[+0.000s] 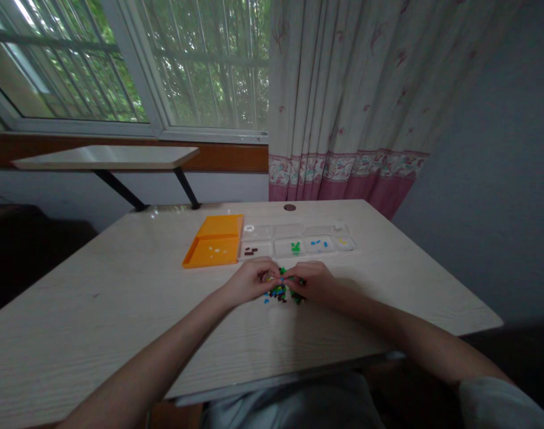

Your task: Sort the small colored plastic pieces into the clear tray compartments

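A small pile of tiny coloured pieces (278, 293), green, blue, dark and yellow, lies on the pale wooden table (120, 310). My left hand (252, 279) and my right hand (310, 279) rest over the pile, fingertips meeting in the middle. Both hands have curled, pinching fingers; what they hold is too small to make out. Just beyond the hands stands a clear compartment tray (298, 240) with dark pieces at the left, green ones in the middle, blue and yellow ones further right.
An orange lid or tray (214, 241) lies left of the clear tray. A round cable hole (289, 207) sits near the table's far edge. A window, a wall shelf (106, 157) and a patterned curtain (343, 101) stand behind the table.
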### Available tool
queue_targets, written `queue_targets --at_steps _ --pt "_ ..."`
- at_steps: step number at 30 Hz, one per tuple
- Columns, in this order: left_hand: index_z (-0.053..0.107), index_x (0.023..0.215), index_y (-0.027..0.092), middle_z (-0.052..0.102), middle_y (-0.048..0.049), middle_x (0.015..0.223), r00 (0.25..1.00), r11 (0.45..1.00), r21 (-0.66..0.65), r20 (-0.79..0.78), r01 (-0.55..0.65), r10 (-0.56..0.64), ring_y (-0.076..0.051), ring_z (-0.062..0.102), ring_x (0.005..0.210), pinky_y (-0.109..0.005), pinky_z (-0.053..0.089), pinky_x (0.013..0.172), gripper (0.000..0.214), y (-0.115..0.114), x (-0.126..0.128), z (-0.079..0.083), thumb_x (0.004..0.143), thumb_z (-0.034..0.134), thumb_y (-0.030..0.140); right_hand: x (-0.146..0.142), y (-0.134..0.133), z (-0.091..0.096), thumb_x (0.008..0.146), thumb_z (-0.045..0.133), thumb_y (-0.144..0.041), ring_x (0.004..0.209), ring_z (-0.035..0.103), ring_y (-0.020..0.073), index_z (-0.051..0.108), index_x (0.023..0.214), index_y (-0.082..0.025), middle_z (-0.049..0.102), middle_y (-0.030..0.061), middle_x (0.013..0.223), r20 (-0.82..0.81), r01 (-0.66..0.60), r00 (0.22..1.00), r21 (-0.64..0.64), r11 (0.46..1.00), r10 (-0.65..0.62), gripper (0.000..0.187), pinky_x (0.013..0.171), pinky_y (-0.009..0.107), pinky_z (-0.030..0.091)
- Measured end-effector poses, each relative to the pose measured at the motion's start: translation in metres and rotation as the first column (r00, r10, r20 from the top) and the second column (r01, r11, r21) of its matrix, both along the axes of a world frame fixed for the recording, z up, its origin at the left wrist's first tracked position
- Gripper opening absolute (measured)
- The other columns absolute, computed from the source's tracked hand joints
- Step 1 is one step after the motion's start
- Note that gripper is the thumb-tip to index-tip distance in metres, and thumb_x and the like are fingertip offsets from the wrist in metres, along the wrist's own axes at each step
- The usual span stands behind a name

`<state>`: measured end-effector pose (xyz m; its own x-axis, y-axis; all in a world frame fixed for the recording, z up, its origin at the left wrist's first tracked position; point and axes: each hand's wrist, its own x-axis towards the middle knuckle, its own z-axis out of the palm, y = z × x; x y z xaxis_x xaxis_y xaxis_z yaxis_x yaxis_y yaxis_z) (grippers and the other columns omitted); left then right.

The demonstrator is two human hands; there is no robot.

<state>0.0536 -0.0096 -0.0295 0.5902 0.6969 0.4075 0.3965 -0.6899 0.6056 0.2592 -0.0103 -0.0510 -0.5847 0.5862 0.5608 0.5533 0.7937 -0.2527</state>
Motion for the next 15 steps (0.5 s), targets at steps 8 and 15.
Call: queue_targets --at_steps 8,15 --pt "0.062 0.073 0.014 0.057 -0.0016 0.069 1.0 1.0 -0.026 -0.007 0.005 -0.005 -0.009 0.047 0.061 -0.018 0.034 0.055 0.017 -0.002 0.002 0.001 0.077 0.059 0.03 -0.001 -0.002 0.002 0.079 0.055 -0.027 0.058 0.057 0.0092 0.064 0.079 -0.02 0.065 -0.0011 0.067 -0.015 -0.025 1.0 0.024 0.999 0.026 0.011 0.056 0.019 0.037" --pt "0.062 0.077 0.013 0.059 -0.0027 0.069 0.995 0.996 -0.091 -0.103 -0.008 -0.002 -0.009 0.048 0.06 -0.018 0.035 0.053 0.018 0.005 -0.011 0.012 0.078 0.054 0.029 0.005 0.001 0.009 0.082 0.052 -0.029 0.061 0.058 0.0102 0.063 0.082 -0.019 0.065 0.0009 0.069 -0.047 -0.02 0.999 0.059 0.998 0.023 0.015 0.059 0.02 0.04"
